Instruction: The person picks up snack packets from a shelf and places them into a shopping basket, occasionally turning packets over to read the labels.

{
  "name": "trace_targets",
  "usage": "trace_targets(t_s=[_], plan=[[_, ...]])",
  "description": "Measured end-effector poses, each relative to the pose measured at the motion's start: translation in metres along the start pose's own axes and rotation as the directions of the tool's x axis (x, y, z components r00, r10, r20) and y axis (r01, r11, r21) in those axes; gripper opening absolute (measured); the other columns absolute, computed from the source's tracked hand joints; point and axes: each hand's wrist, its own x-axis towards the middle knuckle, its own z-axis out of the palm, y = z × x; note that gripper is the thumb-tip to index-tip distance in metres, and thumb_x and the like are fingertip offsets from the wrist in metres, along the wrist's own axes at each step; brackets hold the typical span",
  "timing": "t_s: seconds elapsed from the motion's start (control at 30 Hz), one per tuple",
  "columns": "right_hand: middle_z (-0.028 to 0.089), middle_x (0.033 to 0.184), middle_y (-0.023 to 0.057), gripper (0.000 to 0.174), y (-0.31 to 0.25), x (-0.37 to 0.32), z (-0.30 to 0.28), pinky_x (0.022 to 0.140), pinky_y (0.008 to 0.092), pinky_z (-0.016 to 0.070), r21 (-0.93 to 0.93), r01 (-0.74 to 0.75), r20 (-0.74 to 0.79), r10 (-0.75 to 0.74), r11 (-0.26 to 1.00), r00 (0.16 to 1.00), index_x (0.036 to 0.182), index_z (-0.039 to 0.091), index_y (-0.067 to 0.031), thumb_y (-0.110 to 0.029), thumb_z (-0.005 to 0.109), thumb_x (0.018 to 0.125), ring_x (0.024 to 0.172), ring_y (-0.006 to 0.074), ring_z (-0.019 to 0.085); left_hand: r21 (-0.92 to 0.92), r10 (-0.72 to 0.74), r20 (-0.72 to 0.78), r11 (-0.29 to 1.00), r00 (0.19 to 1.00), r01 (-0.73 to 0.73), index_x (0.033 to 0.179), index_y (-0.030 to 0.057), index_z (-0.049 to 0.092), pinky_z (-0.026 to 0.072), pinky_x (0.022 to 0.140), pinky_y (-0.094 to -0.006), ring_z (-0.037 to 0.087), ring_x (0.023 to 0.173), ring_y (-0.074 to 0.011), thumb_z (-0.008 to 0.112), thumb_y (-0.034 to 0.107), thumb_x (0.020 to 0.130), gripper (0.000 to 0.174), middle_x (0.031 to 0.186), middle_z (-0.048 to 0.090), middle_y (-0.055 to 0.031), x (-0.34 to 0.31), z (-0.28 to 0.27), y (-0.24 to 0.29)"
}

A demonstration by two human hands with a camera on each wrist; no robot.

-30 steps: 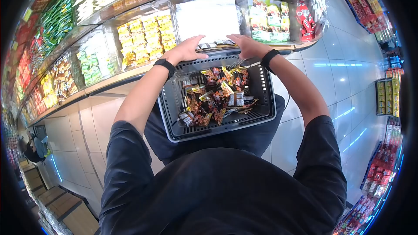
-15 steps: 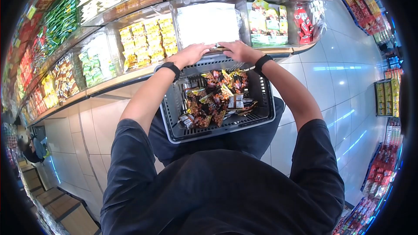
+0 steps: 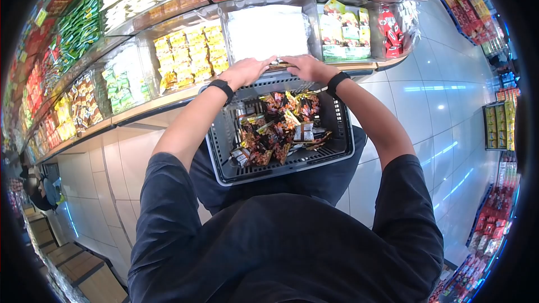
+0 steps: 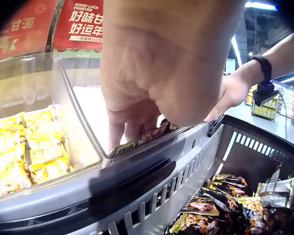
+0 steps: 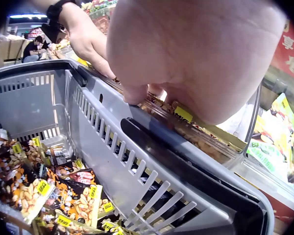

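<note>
Both hands meet at the front edge of a bright white-lined bin [image 3: 268, 31]. The left hand [image 3: 251, 72] points its fingers inward; in the left wrist view they reach down behind dark snack packets [image 4: 149, 136] along the bin's front. Beside it, the right hand [image 3: 311, 70] lies with extended fingers over the same row, its fingertips touching the packets [image 5: 206, 139] in the right wrist view. Some fingertips are hidden. A grey basket [image 3: 285, 176] rests on the person's lap against the shelf, holding several dark nut packets [image 3: 269, 134].
Yellow packets [image 3: 191, 53] fill the bin to the left, and green-and-white bags [image 3: 345, 31] stand to the right. Red packets [image 3: 391, 31] are at the shelf's end. Tiled floor [image 3: 418, 101] lies to the right, with more displays beyond. Another person [image 3: 40, 193] is far left.
The hands have come closer together and lower at the bin's front edge, where they were apart with spread fingers. Over the last half second they have barely moved. The basket stays put.
</note>
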Motion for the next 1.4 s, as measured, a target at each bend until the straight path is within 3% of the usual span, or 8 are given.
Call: trace_targets(t_s=[0.33,0.43,0.63,0.7,0.8,0.9,1.1,1.4], plan=[[0.061,0.139,0.0174,0.05,0.005,0.001,0.009,0.11,0.0481,0.04,-0.072,-0.047,-0.004,0.047,0.996,0.999,0.149,0.049,-0.0099,-0.029,0.053,0.102,0.126,0.0372,0.058,-0.072,-0.075,-0.01,0.995,0.997,0.075,0.162,0.0223,0.025,0.0511,0.084,-0.0546,0.066,0.089,-0.0466,0.044,0.013,0.102,0.064,0.093,0.068,-0.0296,0.013,0.02,-0.001],[0.06,0.141,0.0183,0.05,0.001,0.003,0.006,0.111,0.0477,0.0407,-0.084,-0.084,0.022,0.087,0.993,0.996,0.149,0.049,-0.0099,-0.027,0.054,0.102,0.129,0.0373,0.057,-0.12,-0.173,-0.069,0.979,0.982,0.164,0.156,0.0186,0.04,0.0513,0.088,-0.0531,0.066,0.093,-0.046,0.046,0.011,0.099,0.057,0.102,0.068,-0.0309,0.018,0.034,-0.003],[0.06,0.141,0.0177,0.049,0.002,0.003,0.007,0.111,0.0474,0.0409,-0.054,-0.072,0.007,0.072,0.996,0.997,0.148,0.051,-0.0113,-0.025,0.056,0.101,0.128,0.0374,0.057,-0.567,-0.349,-0.244,0.808,0.905,0.159,0.135,0.0074,0.064,0.0508,0.098,-0.0443,0.067,0.104,-0.0427,0.049,0.007,0.09,0.047,0.111,0.071,-0.0261,0.026,0.053,-0.01],[0.061,0.141,0.0175,0.048,0.002,0.003,0.008,0.11,0.0474,0.041,-0.054,-0.07,0.004,0.071,0.996,0.997,0.147,0.052,-0.0111,-0.024,0.056,0.101,0.128,0.0374,0.057,-0.784,-0.244,-0.01,0.604,0.97,0.144,0.135,0.0064,0.065,0.048,0.103,-0.0392,0.066,0.112,-0.0394,0.055,0.015,0.089,0.047,0.115,0.072,-0.0227,0.02,0.038,-0.013],[0.061,0.14,0.0173,0.047,-0.002,0.003,0.002,0.11,0.0473,0.0412,-0.049,-0.08,0.028,0.081,0.996,0.996,0.146,0.053,-0.0109,-0.025,0.056,0.101,0.128,0.0374,0.057,-0.61,-0.181,0.16,0.755,0.97,0.242,0.148,0.0052,0.053,0.0381,0.115,-0.0369,0.051,0.136,-0.0377,0.062,0.016,0.088,0.061,0.152,0.048,-0.0257,0.007,0.007,-0.007],[0.061,0.14,0.0173,0.048,-0.004,0.004,-0.004,0.11,0.046,0.0414,-0.068,-0.078,0.063,0.082,0.995,0.995,0.146,0.053,-0.0112,-0.027,0.055,0.101,0.126,0.0378,0.058,-0.332,-0.151,0.178,0.921,0.972,0.204,0.155,0.0055,0.041,0.0354,0.117,-0.038,0.044,0.142,-0.0378,0.067,0.02,0.085,0.076,0.157,0.038,-0.0291,-0.006,-0.012,-0.003],[0.053,0.151,0.0131,0.057,-0.015,0.002,-0.01,0.118,0.0579,0.0275,-0.105,-0.147,0.178,0.164,0.983,0.97,0.154,0.043,-0.0142,-0.032,0.055,0.101,0.137,0.0339,0.05,-0.361,-0.157,-0.048,0.924,0.986,0.13,0.157,-0.0012,0.024,0.0381,0.116,-0.0402,0.044,0.14,-0.0421,0.077,0.025,0.077,0.1,0.152,0.042,-0.0324,-0.011,0.014,-0.024],[0.048,0.155,0.0147,0.068,-0.019,-0.002,-0.007,0.123,0.0597,0.0183,-0.279,-0.073,0.152,0.119,0.958,0.981,0.156,0.038,-0.0135,-0.03,0.065,0.096,0.143,0.0317,0.045,-0.265,-0.11,0.053,0.957,0.993,0.12,0.148,-0.0031,0.038,0.0451,0.11,-0.0431,0.052,0.131,-0.0427,0.077,0.025,0.071,0.091,0.139,0.056,-0.0281,0.0,0.028,-0.024]])
